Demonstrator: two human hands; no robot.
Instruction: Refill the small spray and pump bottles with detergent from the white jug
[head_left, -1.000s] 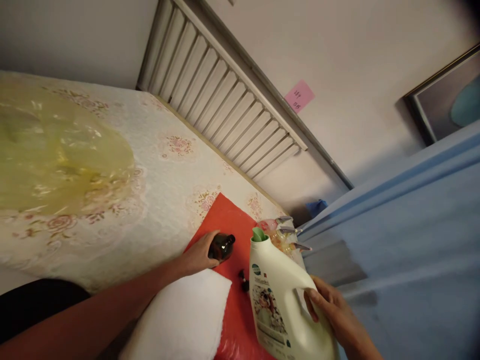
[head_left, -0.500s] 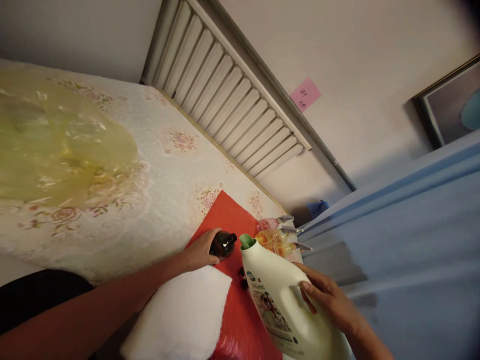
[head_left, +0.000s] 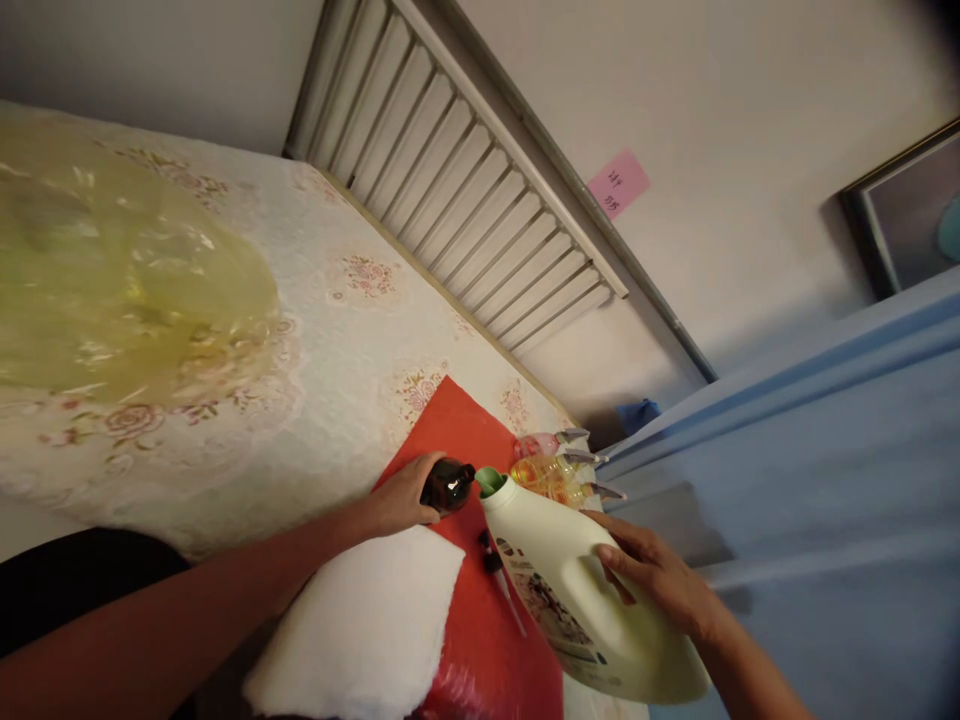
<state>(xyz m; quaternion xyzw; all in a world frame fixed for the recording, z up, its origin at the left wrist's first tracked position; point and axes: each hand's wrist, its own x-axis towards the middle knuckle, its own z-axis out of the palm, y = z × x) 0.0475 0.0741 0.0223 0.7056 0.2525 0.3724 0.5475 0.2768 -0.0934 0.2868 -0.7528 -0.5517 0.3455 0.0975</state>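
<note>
My left hand (head_left: 401, 497) is wrapped around a small dark brown bottle (head_left: 448, 485) that stands on a red sheet (head_left: 480, 640). My right hand (head_left: 651, 580) grips the handle of a large cream detergent jug (head_left: 570, 590). The jug is tilted to the left, and its green spout (head_left: 490, 481) sits right beside the brown bottle's open mouth. A small black cap with a thin dropper stem (head_left: 496, 574) lies on the red sheet under the jug.
Several small pink and orange spray bottles (head_left: 551, 465) stand behind the jug. A white pillow (head_left: 360, 630) lies under my left forearm. Yellow plastic film (head_left: 112, 290) covers the floral mattress (head_left: 352, 340). A radiator (head_left: 465, 200) lines the wall, and blue fabric (head_left: 825, 480) hangs on the right.
The jug has tipped further to the left and its spout has come down beside the brown bottle's mouth. My left hand has stayed on the brown bottle.
</note>
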